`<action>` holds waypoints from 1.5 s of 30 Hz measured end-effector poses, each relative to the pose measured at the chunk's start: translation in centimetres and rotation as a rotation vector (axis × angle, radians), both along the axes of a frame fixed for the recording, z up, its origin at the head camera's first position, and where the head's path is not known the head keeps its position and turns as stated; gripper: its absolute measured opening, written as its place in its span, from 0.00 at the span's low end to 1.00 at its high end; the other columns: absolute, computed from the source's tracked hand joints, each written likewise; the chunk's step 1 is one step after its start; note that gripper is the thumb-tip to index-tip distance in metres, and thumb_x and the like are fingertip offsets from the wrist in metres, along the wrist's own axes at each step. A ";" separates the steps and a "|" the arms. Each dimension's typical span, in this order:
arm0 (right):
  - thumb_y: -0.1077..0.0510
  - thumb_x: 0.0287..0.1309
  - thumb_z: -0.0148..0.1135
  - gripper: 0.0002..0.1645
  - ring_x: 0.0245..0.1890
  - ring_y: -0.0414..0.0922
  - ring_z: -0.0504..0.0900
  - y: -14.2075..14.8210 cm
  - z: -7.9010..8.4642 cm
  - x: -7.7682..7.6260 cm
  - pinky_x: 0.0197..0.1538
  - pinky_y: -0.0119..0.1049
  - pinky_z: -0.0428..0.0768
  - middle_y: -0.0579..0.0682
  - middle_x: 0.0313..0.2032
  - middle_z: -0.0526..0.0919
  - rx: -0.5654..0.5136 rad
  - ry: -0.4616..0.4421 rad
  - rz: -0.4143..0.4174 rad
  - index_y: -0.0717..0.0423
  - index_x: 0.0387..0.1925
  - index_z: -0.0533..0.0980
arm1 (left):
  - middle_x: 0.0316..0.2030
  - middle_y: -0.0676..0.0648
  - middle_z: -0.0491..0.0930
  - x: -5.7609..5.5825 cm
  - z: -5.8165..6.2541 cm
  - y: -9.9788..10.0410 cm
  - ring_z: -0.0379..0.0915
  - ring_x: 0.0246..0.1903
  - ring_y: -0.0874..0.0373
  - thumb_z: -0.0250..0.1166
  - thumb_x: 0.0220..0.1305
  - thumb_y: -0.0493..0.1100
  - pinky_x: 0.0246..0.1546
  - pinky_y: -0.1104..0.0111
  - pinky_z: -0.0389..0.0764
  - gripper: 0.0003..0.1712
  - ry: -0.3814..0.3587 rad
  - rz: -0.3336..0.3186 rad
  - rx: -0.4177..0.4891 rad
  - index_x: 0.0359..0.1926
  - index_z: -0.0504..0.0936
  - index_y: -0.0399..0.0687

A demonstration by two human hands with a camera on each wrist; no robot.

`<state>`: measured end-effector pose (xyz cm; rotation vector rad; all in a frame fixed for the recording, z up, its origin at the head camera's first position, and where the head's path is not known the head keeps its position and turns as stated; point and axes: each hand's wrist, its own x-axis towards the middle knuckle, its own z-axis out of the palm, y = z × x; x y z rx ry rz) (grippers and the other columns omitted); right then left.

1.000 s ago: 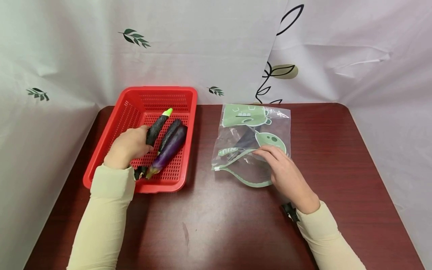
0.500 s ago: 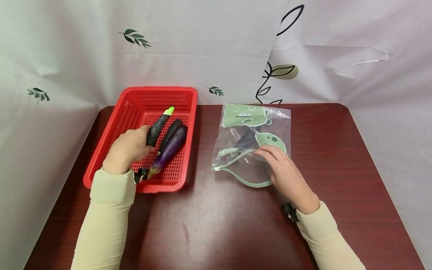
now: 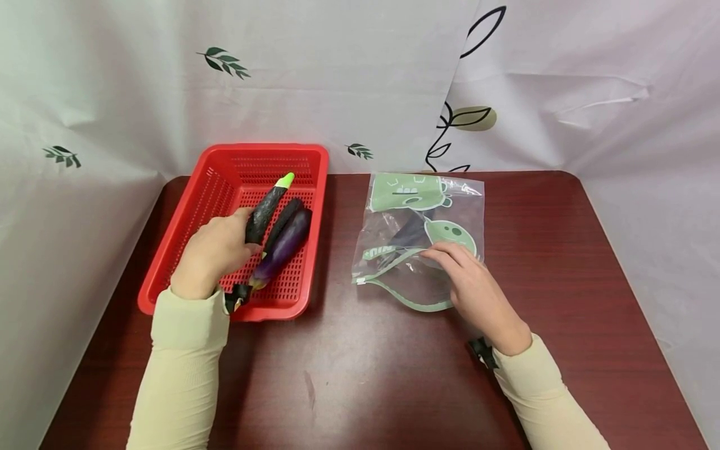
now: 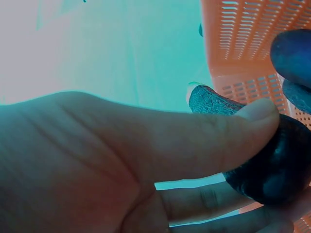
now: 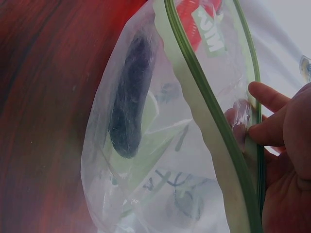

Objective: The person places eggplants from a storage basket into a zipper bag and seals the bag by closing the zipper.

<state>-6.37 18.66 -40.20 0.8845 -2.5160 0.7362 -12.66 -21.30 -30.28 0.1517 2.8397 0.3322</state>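
My left hand (image 3: pixel 216 253) grips a dark, bumpy, cucumber-like vegetable (image 3: pixel 264 215) with a bright green tip, over the red basket (image 3: pixel 319 240). In the left wrist view the thumb lies across this vegetable (image 4: pixel 277 167), with fingers beneath. Beside it in the basket lie another dark bumpy vegetable (image 3: pixel 283 222) and a purple eggplant (image 3: pixel 288 244). My right hand (image 3: pixel 478 290) pinches the upper edge of a clear zip bag (image 3: pixel 362 237) with green animal prints, its mouth gaping toward me. Inside the bag, a dark long vegetable (image 5: pixel 132 97) shows in the right wrist view.
The basket stands at the back left of the dark red wooden table (image 3: pixel 315 375), with the bag lying to its right. A white patterned curtain (image 3: pixel 315 81) hangs behind and along both sides. A small black device (image 3: pixel 482 353) sits at the right wrist.
The green tip of the held vegetable has shifted slightly up and to the right, and the left forearm has edged right. The right hand and the bag stay where they were.
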 end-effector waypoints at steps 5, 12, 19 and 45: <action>0.87 0.43 0.45 0.40 0.58 0.53 0.75 0.0 0.0 0.0 0.61 0.48 0.72 0.55 0.54 0.77 -0.002 0.001 -0.001 0.60 0.57 0.77 | 0.48 0.28 0.78 0.4 0.2 0.3 0.77 0.42 0.33 0.69 0.62 0.42 0.41 0.40 0.77 0.37 0.026 -0.004 0.014 0.68 0.65 0.37; 0.87 0.42 0.44 0.41 0.58 0.52 0.75 0.0 0.0 0.0 0.61 0.47 0.72 0.55 0.54 0.77 -0.007 0.004 0.006 0.60 0.57 0.77 | 0.51 0.28 0.77 0.8 0.5 0.9 0.76 0.45 0.32 0.68 0.62 0.40 0.44 0.39 0.76 0.39 0.038 -0.005 0.021 0.70 0.63 0.40; 0.87 0.42 0.44 0.41 0.58 0.52 0.75 0.0 0.1 0.0 0.61 0.46 0.71 0.55 0.54 0.77 -0.003 0.006 0.007 0.60 0.57 0.76 | 0.52 0.28 0.77 1.4 0.8 1.5 0.77 0.45 0.32 0.68 0.61 0.39 0.42 0.39 0.76 0.40 0.053 -0.006 0.033 0.72 0.62 0.40; 0.87 0.44 0.45 0.40 0.58 0.52 0.75 0.0 0.1 0.0 0.61 0.47 0.72 0.54 0.54 0.77 0.008 -0.018 -0.011 0.60 0.57 0.77 | 0.57 0.32 0.76 3.4 0.9 4.1 0.75 0.51 0.34 0.70 0.61 0.39 0.47 0.38 0.75 0.43 0.119 -0.035 0.089 0.74 0.61 0.43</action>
